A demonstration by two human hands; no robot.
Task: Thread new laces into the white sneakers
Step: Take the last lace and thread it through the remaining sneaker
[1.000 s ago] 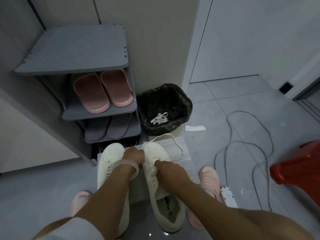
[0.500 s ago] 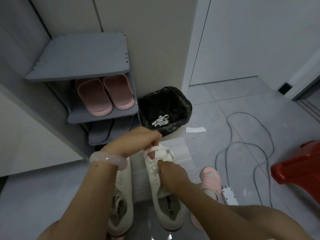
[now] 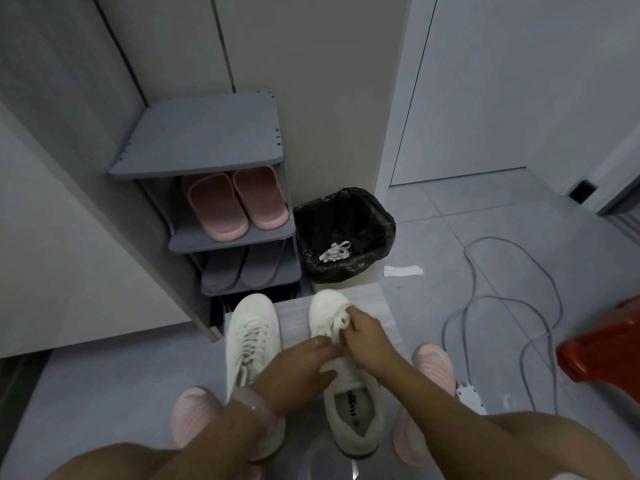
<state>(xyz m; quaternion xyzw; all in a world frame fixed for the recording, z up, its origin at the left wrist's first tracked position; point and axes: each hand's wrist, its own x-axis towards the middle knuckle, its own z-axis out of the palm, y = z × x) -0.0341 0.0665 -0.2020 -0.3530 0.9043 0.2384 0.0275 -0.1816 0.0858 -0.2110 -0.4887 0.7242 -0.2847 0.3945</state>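
- White lace [image 3: 341, 323] is pinched by the right hand [image 3: 367, 337] over the right sneaker [image 3: 346, 368], near its toe end.
- Just behind that grip, the left hand [image 3: 298, 372] lies on the same shoe's tongue area; fingers bent, whether they clasp the lace I cannot tell.
- Left of the grip, the left sneaker [image 3: 252, 341] sits already laced.
- Beyond the grip, a black-lined bin [image 3: 346, 233] holds an old lace [image 3: 334, 252].
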